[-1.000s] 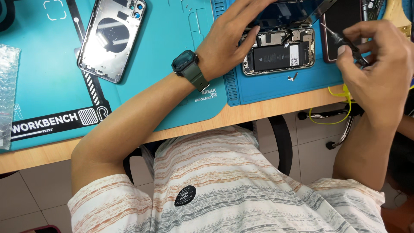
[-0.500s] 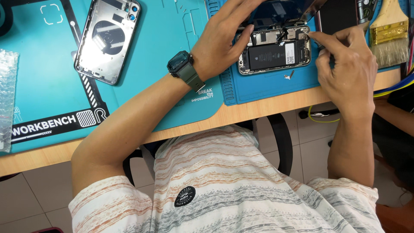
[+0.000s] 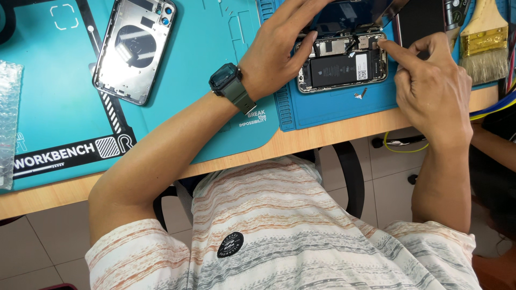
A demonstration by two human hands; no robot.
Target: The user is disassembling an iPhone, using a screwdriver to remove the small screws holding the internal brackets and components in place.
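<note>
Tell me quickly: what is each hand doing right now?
Left hand: spread open, resting on the opened phone, holding nothing.
Right hand: curled, index fingertip on the phone's right edge; no tool visible in it.

Wooden bench under repair mats

A large teal mat covered the bench's left and middle, a smaller blue mat overlapped it toward the right, and only the near edge showed bare wood. Bubble wrap lay at the left edge, a yellow-handled brush near the right edge.
</note>
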